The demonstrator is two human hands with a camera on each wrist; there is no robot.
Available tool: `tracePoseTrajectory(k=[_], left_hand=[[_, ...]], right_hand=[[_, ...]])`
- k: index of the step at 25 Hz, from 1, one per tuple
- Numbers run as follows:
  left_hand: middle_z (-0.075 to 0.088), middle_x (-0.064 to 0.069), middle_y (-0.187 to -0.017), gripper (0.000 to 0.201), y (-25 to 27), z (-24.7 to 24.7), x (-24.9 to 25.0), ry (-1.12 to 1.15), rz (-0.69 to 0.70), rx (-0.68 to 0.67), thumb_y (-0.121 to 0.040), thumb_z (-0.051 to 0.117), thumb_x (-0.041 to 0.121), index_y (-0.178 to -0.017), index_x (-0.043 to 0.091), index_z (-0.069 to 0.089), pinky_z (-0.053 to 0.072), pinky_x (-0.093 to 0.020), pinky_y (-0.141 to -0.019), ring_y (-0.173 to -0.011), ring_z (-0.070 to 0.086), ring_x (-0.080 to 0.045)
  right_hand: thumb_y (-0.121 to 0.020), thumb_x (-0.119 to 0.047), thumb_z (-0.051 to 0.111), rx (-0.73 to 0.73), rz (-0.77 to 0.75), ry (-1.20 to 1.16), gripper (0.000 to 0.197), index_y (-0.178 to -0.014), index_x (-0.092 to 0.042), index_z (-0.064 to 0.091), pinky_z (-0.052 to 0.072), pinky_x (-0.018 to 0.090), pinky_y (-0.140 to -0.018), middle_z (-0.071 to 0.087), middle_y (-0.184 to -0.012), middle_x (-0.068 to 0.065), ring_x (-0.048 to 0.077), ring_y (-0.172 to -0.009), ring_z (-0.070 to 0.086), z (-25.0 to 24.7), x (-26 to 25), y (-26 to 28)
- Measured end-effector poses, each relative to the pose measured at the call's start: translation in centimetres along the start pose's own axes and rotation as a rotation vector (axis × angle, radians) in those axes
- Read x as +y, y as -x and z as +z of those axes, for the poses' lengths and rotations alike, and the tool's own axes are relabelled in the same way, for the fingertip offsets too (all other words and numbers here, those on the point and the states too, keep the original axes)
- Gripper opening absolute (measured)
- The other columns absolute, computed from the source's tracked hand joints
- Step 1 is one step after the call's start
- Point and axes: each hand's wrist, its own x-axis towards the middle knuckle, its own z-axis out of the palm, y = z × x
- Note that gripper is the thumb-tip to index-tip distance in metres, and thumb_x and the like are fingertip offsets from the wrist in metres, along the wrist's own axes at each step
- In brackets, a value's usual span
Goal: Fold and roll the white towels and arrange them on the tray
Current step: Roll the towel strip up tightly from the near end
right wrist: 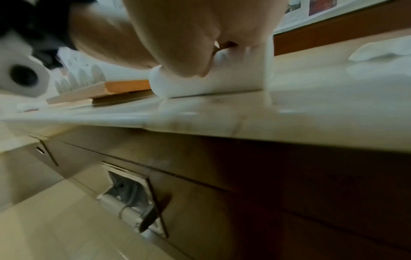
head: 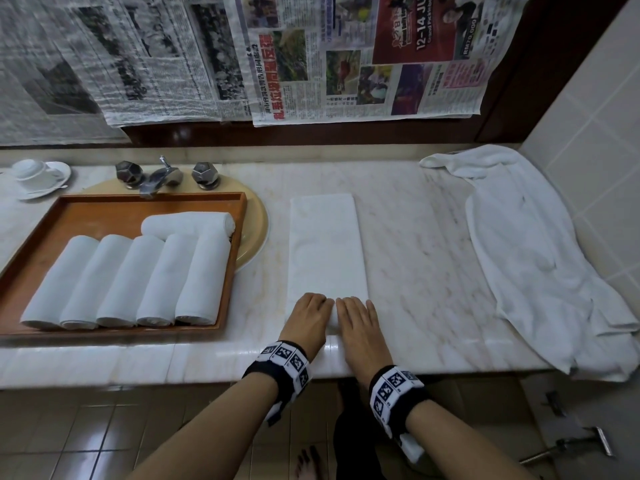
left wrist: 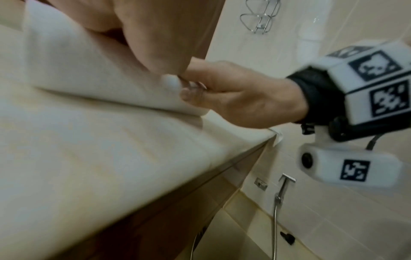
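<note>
Gripping folded towel (head: 327,251), both hands

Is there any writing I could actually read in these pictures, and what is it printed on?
"12-14 JU", cut off at the picture's edge: red advert on the right newspaper sheet hung behind the counter.
"RM70,000": same advert, lower right.
Large red and black Chinese headlines on that sheet: visible, but I cannot read them reliably.
Left newspaper sheets: print too blurred.
Wristbands: black-and-white coded squares, no words.
Towels, tray: no text.
</note>
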Motion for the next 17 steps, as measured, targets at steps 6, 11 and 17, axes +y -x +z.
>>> tracePoseTrajectory(k=[6,11,17], left_hand=[[0.06,-0.018,-0.115,0.066,2.7,1.4,0.9,-0.013,-0.035,0.039,-0.054,0.071,-0.009,-0.119,-0.003,0.059,0.05,-0.04,-0.096,-0.105,0.055,-0.032],[0.064,-0.013,-0.11,0.05,1.4,1.4,0.1,0.016,-0.033,-0.013,-0.072,0.041,0.008,-0.117,0.002,0.06,0.041,-0.037,-0.099,-0.102,0.056,-0.031],[0.051,-0.01,-0.126,0.05,-1.1,0.1,0.1,0.02,-0.149,-0.118,-0.082,0.044,0.001,-0.131,0.007,0.049,0.031,-0.032,-0.106,-0.116,0.046,-0.028]], right_hand=[[-0.088,-0.002,0.047,-0.085,-0.021,-0.158,0.041,-0.127,-0.013,0.051,0.025,0.029,-0.107,0.054,-0.119,0.003,0.022,-0.113,0.047,-2.4,1.7,-2.6],[-0.084,-0.025,0.042,-0.023,-0.014,-0.011,0.05,-0.129,-0.005,0.049,0.032,0.049,-0.107,0.056,-0.125,0.011,0.028,-0.118,0.052,-0.9,0.6,0.2],[-0.083,-0.014,0.029,0.014,-0.038,-0.002,0.045,-0.114,-0.01,0.061,0.03,0.036,-0.097,0.064,-0.106,0.004,0.025,-0.097,0.062,-1.8,1.4,-2.0]])
